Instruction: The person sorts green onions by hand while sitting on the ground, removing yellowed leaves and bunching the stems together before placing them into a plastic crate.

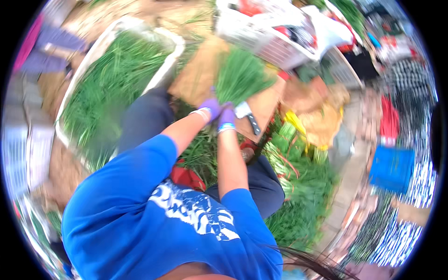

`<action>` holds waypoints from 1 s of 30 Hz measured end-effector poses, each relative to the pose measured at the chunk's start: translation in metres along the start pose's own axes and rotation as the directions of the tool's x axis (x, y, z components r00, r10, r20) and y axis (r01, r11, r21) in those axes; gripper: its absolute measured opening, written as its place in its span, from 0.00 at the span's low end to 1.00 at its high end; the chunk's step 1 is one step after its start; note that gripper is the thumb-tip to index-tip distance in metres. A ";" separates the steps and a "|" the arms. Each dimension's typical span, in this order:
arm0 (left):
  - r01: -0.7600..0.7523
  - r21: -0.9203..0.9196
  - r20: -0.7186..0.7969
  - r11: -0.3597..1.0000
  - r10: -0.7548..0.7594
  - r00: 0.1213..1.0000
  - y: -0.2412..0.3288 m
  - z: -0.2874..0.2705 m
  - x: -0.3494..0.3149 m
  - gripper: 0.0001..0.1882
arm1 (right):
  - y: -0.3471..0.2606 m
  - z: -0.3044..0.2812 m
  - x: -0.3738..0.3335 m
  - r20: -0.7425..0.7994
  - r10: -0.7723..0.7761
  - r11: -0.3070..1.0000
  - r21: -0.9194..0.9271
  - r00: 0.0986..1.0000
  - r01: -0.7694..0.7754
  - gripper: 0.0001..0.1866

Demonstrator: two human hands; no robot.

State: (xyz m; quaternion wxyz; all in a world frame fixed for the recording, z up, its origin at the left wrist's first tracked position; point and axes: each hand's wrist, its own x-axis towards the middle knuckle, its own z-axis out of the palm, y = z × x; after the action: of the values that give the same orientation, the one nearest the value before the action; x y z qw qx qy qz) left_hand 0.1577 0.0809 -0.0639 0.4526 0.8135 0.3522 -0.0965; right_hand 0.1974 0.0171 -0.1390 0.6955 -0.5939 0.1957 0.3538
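Observation:
A loose fan of long, thin green leaves, like a bunch of chives [245, 73], lies over a wooden board [198, 70] in front of me. My left hand [212, 108], in a purple glove, closes around its near end. Right beside it, my right hand [227, 115], gloved in purple too, is closed on the same near end; motion blur hides the single fingers. A cleaver [243, 110] with a black handle lies on the board just right of my right hand, untouched.
Left of me stands a white basket [70, 102] heaped with loose greens. Tied bundles [284, 140] and more greens lie to my right. White crates [280, 49] stand beyond the board, and a blue bin [392, 169] at far right. Another person's purple-clad legs [44, 51] show at upper left.

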 end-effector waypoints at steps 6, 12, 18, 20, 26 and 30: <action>-0.674 -0.024 -0.256 0.739 0.647 0.718 0.012 -0.068 -0.091 0.41 | -0.032 -0.054 -0.037 -0.083 -0.427 0.896 -0.171 0.900 0.409 0.22; -0.646 0.554 -0.126 0.525 0.820 0.558 -0.147 -0.201 -0.192 0.28 | -0.060 -0.049 -0.093 0.054 -0.671 0.701 -0.277 0.739 0.657 0.19; 0.023 0.513 -0.747 0.858 0.433 0.504 -0.270 -0.293 -0.235 0.45 | -0.080 -0.017 -0.149 0.277 -0.738 0.557 -0.265 0.615 0.787 0.22; 0.010 0.588 -0.667 0.809 0.478 0.571 -0.270 -0.294 -0.232 0.47 | -0.086 0.010 -0.173 0.407 -0.613 0.608 -0.303 0.677 0.734 0.24; -0.401 0.814 0.045 0.420 0.643 0.764 -0.213 -0.210 -0.150 0.41 | -0.046 0.075 -0.207 0.442 -0.584 0.648 -0.252 0.681 0.719 0.25; -0.455 0.813 0.173 0.363 0.595 0.785 -0.200 -0.198 -0.101 0.36 | -0.037 0.073 -0.217 0.480 -0.547 0.695 -0.197 0.686 0.692 0.26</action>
State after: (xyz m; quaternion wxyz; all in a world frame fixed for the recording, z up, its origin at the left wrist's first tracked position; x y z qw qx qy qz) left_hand -0.0806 0.2591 -0.0361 -0.0023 0.9991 0.0190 -0.0375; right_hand 0.0673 0.0298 0.0530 0.6761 -0.6604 -0.2304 0.2316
